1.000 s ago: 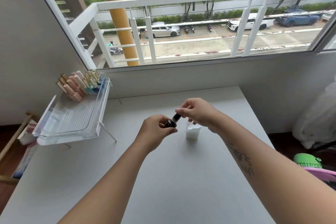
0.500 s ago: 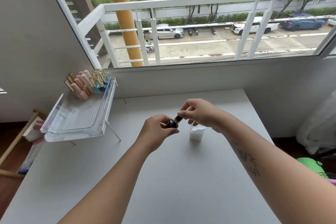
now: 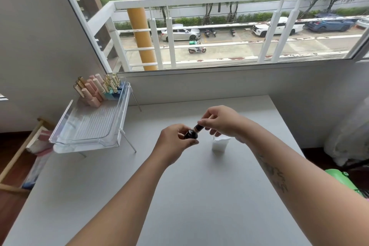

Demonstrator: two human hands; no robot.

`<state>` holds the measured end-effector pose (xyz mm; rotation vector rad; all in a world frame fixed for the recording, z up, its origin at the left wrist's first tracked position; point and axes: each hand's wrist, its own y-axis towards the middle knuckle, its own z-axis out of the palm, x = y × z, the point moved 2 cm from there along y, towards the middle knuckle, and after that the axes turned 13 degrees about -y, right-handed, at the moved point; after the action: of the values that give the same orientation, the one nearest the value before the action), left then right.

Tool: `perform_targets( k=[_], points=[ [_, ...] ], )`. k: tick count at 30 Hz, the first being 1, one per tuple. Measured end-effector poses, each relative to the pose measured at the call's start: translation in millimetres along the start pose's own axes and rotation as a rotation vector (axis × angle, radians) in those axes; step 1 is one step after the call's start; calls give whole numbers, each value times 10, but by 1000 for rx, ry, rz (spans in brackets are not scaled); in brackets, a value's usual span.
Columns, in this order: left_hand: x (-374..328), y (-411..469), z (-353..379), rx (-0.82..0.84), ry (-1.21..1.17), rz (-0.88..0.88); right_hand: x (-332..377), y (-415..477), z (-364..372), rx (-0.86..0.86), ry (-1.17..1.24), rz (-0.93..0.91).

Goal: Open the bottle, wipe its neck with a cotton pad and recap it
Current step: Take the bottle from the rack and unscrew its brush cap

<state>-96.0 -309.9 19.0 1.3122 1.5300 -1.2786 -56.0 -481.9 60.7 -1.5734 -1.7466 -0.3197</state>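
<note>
Above the table [image 3: 179, 205], left hand [image 3: 173, 142] grips the bottle [image 3: 190, 135] while right hand [image 3: 221, 122] pinches its cap [image 3: 198, 128].

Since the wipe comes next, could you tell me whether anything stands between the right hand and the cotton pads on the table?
Nothing visible does. The right hand pinches the cap of the dark bottle held in the left hand, and the cotton pads lie just below the right hand on the bare white table.
</note>
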Motion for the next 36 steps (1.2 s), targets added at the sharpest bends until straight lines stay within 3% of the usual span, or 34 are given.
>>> perform_targets(
  k=[8,13,20,31,36],
  points=[
    [53,19,-172,8,3,3,168,-10,54,86,-36,-27],
    [111,46,-315,18,-4,-1,270,59,159,-1,-113,-11],
    [198,95,-536,42,-45,10,503,112,158,24,-223,-50],
    [302,178,-851,80,-92,51,763,136,195,8,-622,-100],
    [360,209,-939,112,-129,55,743,86,328,-49,-622,-81]
  ],
)
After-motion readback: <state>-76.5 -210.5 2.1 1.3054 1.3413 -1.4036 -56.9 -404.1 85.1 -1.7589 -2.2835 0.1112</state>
